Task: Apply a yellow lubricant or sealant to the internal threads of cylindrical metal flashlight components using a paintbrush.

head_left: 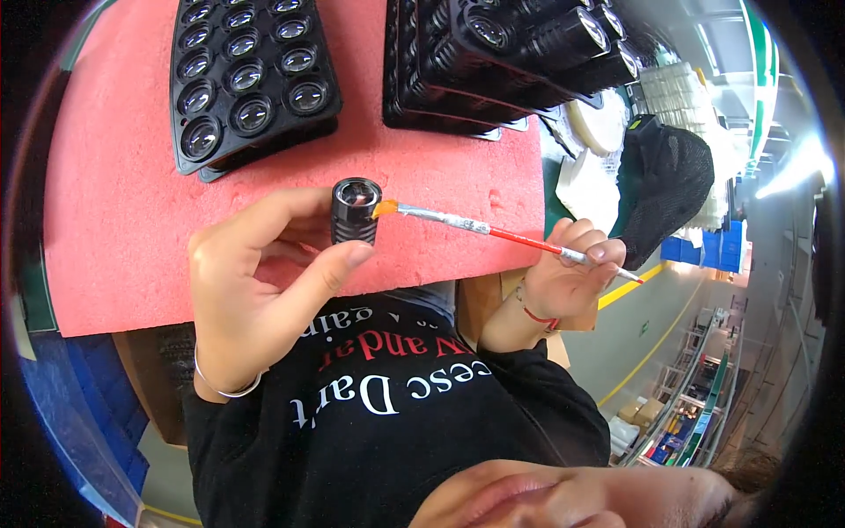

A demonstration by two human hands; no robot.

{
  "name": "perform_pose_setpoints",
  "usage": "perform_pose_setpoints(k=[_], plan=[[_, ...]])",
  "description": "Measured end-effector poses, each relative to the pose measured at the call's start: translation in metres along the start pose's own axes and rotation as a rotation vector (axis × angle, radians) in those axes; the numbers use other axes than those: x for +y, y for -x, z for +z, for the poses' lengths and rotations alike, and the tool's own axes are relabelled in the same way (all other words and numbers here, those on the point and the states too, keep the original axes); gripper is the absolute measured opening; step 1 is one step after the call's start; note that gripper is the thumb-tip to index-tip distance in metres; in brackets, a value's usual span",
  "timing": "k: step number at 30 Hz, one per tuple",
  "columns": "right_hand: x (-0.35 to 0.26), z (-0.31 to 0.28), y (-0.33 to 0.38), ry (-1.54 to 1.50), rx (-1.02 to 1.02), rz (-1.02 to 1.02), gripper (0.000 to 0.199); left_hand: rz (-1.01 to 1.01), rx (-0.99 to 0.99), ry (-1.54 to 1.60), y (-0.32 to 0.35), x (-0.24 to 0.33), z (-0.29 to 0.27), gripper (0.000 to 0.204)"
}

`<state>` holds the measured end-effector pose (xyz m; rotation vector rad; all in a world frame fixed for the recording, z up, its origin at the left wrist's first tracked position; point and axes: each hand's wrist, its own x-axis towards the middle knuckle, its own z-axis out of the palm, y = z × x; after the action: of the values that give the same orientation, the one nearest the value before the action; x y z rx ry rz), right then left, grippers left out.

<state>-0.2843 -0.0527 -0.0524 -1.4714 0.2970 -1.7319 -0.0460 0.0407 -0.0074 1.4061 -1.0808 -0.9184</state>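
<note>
A short black tube (354, 214) stands upright, just above the pink foam board (458, 176) or on it; I can't tell which. It is round, with shiny glass on top and ridges down its side. The left hand (246, 282), at eight o'clock from the tube, pinches it between thumb and fingers. The thumb covers its low end, and some fingertips are hidden behind it.

A thin red and silver brush (484, 229) reaches in from three o'clock, its soft orange tip touching the tube's side. The right hand (572, 273) pinches the handle with bent fingers.

The foam looks soft, with little dents. At eleven o'clock sits a black tray (268, 145) of round, glassy tops. At one o'clock there's a tall stack of black trays (440, 114). Both get cut off at the top. Toward three o'clock is a dark mesh thing (673, 185); I can't tell what it is.
</note>
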Motion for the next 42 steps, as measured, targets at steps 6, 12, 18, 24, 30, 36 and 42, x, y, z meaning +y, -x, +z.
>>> perform_pose_setpoints(k=[6, 12, 18, 24, 30, 36, 42], plan=[[-0.001, -0.001, 0.000, 0.004, 0.011, -0.006, 0.023, 0.023, -0.063, 0.039, 0.000, -0.001, -0.002, 0.024], [-0.001, -0.001, 0.000, 0.018, 0.004, -0.005, 0.023, 0.018, -0.078, 0.053, 0.001, -0.003, -0.002, 0.026], [0.000, -0.002, 0.003, 0.028, 0.054, 0.012, 0.024, 0.004, -0.091, 0.076, 0.001, -0.004, -0.003, 0.026], [-0.001, -0.003, 0.004, -0.138, 0.106, 0.008, 0.024, -0.028, -0.010, 0.098, 0.001, -0.001, 0.001, 0.023], [-0.001, -0.003, 0.004, -0.085, 0.001, 0.003, 0.025, 0.047, 0.031, -0.031, 0.000, -0.002, 0.007, 0.023], [-0.002, -0.001, 0.003, 0.007, -0.034, 0.000, 0.025, 0.030, 0.035, -0.051, 0.000, -0.001, 0.007, 0.023], [-0.002, 0.002, 0.002, 0.016, 0.056, 0.005, 0.025, 0.030, -0.003, -0.018, 0.000, -0.002, 0.003, 0.025]])
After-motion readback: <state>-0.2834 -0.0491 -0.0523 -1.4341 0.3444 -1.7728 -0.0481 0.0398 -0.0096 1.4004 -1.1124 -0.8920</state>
